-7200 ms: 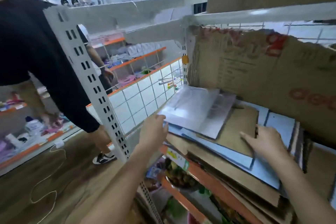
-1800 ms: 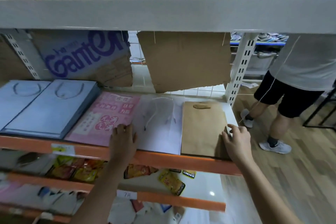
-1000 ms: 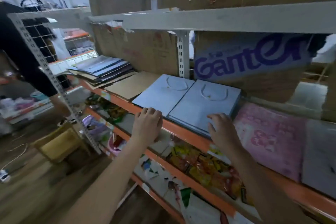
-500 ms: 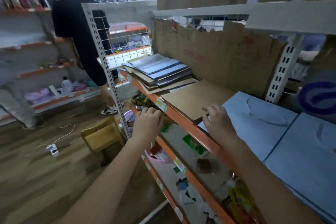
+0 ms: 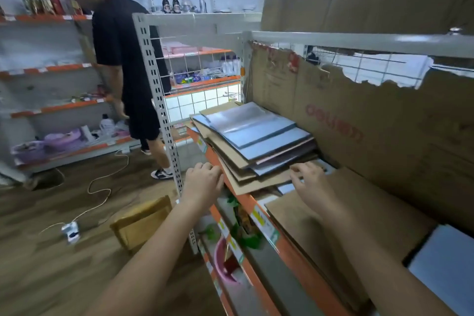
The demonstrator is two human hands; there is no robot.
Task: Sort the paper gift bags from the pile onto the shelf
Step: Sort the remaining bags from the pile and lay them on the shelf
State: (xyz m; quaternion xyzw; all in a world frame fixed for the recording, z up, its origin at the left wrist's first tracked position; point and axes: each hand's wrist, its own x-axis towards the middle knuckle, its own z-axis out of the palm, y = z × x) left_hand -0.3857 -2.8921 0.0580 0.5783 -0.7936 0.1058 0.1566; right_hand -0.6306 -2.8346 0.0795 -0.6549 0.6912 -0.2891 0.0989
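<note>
On the orange-edged metal shelf (image 5: 252, 202), far-left end, sits the untidy pile of flat paper gift bags (image 5: 254, 141): blue-grey and glossy ones on top, brown kraft ones beneath, the bottom sheets overhanging the shelf edge. Left hand (image 5: 205, 182) is at the pile's near-left corner, fingers curled against the brown edges; whether it actually grips a bag, cannot tell. Right hand (image 5: 311, 181) rests on the pile's near-right edge, fingers bent and spread, tips touching the lower bags; a real pinch isn't visible either. Near right of the pile lies a flat brown kraft bag stack (image 5: 333, 215), and a light blue bag (image 5: 446, 269) shows at the near-right corner. Torn brown cardboard sheet (image 5: 359, 120) stands behind as a backing. Lower shelf holds a pink plastic bowl (image 5: 225, 259) and green packets.

Versus half a second ago: view has swung left, the pile now sits centre instead of far; both hands have moved from the shelf edge by the kraft stack up to the pile itself. Person in black T-shirt (image 5: 123, 59) stands far left in the aisle, closer in view than before. White cable and power strip (image 5: 70, 229) lie on the wooden floor beside a small yellow wooden stool (image 5: 143, 220).
</note>
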